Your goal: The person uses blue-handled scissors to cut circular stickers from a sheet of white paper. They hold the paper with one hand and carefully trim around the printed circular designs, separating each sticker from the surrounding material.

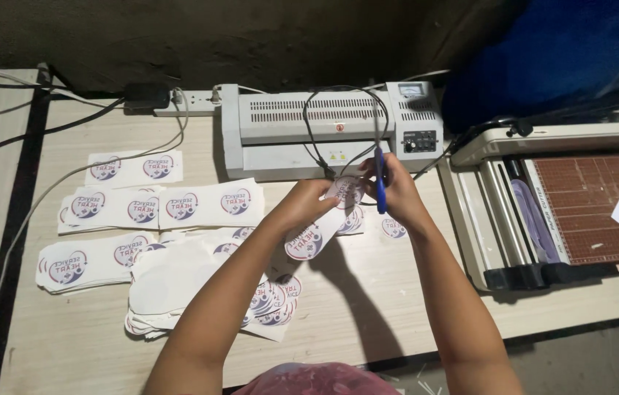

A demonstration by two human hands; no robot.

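The cutting step was in hand: a round emblem was being trimmed out of a printed sticker strip [318,232]. The left hand [308,202] pinched the strip near its upper end, fingers closed over the sheet, and held it above the counter [368,307]. The right hand [395,192] was wrapped shut around blue-handled scissors [380,179], their blades pointing up and away from the body, at the strip's top edge just right of the left fingertips. The strip's long axis ran diagonally, from the round emblem by the scissors down toward the left forearm, printed face up. By my judgement, the next move called for turning the strip a little under the blades to follow the curve. More sticker sheets [178,206] lay left of the left arm; a white laminator [328,128] stood beyond both hands, a paper trimmer [565,212] right of the right hand.
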